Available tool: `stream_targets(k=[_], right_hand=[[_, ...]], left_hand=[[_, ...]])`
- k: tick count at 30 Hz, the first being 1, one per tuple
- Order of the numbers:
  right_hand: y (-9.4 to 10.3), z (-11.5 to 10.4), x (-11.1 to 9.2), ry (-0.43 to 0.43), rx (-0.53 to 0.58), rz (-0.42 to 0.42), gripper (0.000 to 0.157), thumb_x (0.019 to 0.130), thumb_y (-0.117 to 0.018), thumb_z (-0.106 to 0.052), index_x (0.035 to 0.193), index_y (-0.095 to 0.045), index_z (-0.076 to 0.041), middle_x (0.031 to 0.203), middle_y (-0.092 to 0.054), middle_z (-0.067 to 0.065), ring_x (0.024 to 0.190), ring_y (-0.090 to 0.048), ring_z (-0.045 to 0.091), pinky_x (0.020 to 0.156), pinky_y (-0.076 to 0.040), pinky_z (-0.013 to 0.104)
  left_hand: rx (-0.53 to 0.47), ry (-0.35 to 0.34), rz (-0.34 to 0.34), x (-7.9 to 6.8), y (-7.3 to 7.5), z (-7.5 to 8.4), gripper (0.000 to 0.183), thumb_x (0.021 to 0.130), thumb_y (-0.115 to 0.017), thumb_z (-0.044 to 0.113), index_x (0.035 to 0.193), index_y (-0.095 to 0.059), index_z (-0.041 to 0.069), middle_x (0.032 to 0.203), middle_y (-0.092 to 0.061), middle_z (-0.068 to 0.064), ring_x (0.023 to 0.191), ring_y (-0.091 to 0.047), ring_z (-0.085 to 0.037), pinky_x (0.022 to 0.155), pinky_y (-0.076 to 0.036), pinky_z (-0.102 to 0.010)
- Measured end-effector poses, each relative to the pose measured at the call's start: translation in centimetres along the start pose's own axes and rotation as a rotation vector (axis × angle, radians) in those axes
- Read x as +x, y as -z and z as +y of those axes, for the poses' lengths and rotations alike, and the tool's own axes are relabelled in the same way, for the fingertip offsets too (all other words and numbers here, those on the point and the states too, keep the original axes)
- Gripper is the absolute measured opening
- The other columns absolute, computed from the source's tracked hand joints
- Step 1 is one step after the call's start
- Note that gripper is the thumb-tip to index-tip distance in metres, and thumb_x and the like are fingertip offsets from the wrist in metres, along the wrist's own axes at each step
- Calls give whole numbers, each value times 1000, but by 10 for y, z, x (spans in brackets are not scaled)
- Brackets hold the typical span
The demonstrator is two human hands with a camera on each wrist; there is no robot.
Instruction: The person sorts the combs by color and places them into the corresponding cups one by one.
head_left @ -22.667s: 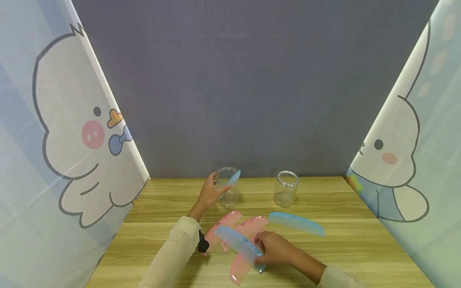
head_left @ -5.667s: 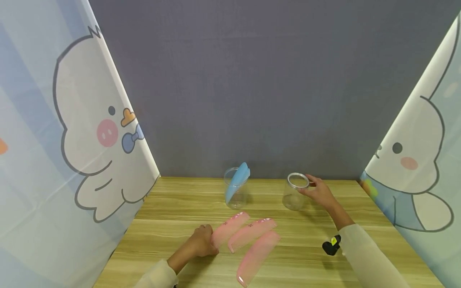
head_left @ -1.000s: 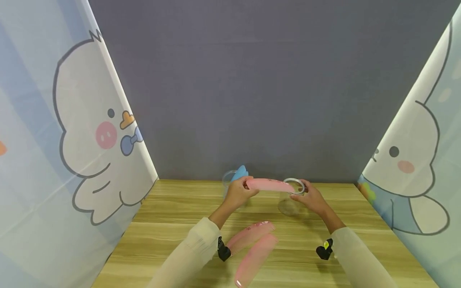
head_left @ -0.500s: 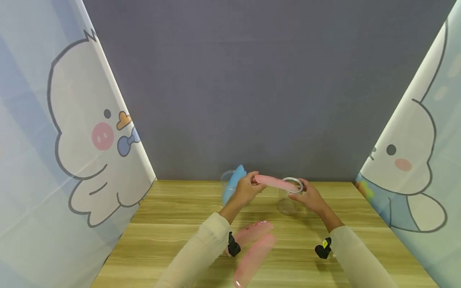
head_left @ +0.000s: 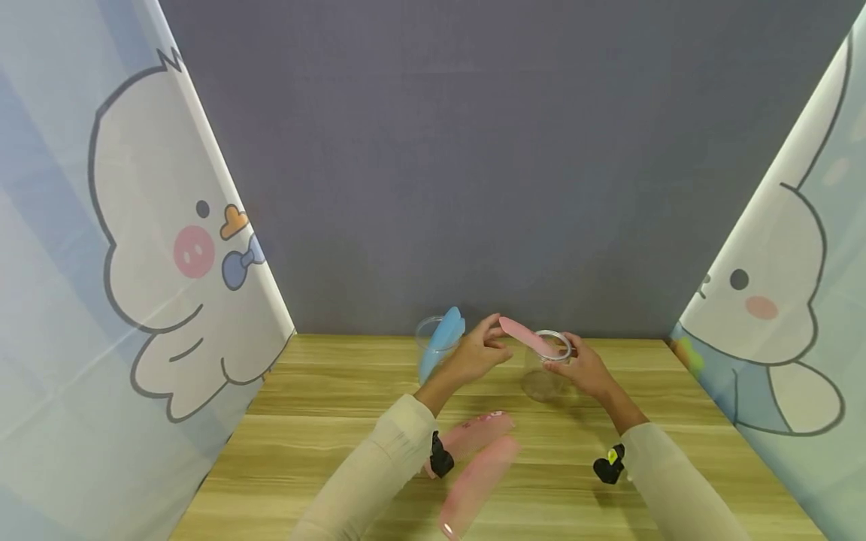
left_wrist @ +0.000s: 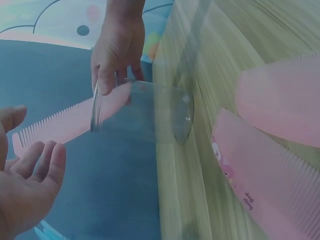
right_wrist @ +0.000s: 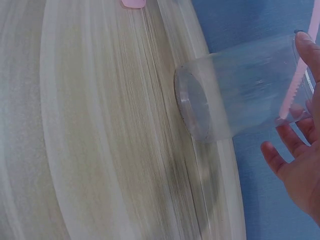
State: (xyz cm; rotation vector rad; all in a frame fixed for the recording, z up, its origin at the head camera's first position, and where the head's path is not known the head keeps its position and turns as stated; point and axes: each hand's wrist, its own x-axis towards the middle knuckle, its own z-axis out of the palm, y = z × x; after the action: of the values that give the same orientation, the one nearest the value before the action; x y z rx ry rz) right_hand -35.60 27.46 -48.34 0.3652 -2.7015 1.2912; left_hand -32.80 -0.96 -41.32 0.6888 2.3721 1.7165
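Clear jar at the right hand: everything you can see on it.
The clear jar is a colourless, see-through cylinder that looks like plastic, with a silvery rim, an open mouth and a round base. It is roughly upright toward the back of the wooden table; whether its base sits flat is hard to tell. The right hand has its grip at the rim. One pink comb slants into the mouth, its inner end well short of the base, the rest sticking out.
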Motion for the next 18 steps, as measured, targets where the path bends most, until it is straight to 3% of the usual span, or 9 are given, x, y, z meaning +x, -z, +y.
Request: stream_targets(k=[6,18], right_hand=[[-1,2,0,6,21,-10,89,92,-77,-34,153,-29,8,145,-49,31,126,-55,47,92,-54,51],[-1,1,0,18,8,0,88,91,-78,-33,153,-31,8,144,-51,28,127,-54,47,88,-54,46]], left_hand=[[32,-32,-106,2,-4,4,83,99,-65,28,165,-15,24,164,-37,5,139,-51,-29,103,-53,-38],[227,-8,-73,-13,0,-18,65,96,-70,19,154,-42,7,148,-51,-18,121,-62,-33,92,-59,-38]])
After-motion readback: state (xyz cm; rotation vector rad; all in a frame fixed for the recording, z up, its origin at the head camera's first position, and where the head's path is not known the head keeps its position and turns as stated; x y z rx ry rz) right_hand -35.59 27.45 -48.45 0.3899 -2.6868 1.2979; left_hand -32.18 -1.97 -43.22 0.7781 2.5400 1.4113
